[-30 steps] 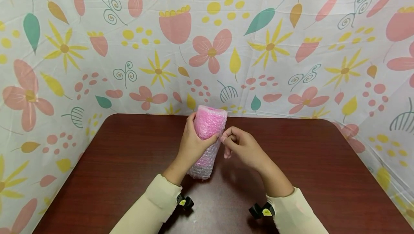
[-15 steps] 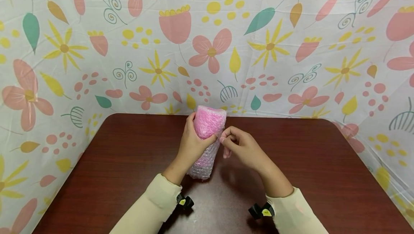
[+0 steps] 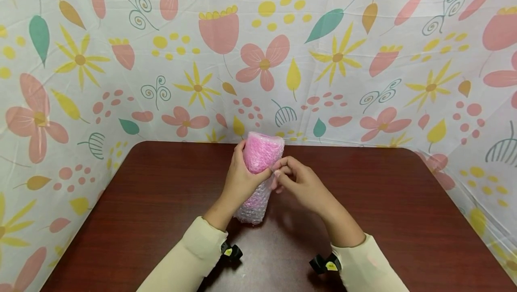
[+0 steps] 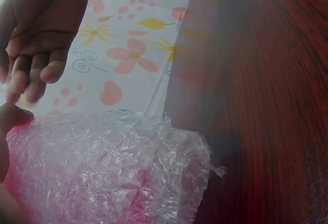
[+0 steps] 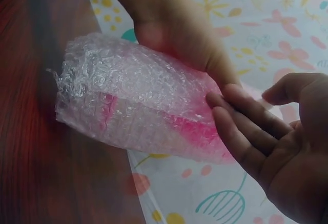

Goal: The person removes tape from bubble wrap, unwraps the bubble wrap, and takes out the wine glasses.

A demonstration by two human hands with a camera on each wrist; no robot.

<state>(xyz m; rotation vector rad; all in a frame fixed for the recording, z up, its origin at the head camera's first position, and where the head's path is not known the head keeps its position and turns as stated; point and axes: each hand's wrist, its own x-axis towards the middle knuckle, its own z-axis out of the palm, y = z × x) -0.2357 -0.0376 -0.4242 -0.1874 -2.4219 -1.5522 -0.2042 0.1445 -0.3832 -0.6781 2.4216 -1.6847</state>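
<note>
- Head view: your left hand [image 3: 241, 177] grips the bubble-wrapped bundle [image 3: 263, 154].
- I cannot tell whether your right hand [image 3: 304, 184] pinches anything.
- Probably light, soft, slippery; hold mid-body.

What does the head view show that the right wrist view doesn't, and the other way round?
Only the head view shows both black wrist cameras and the rounded far corners of the table. Only the right wrist view shows the palm of the right hand. Both share the left hand holding the pink bubble-wrapped bundle and the floral backdrop.
</note>
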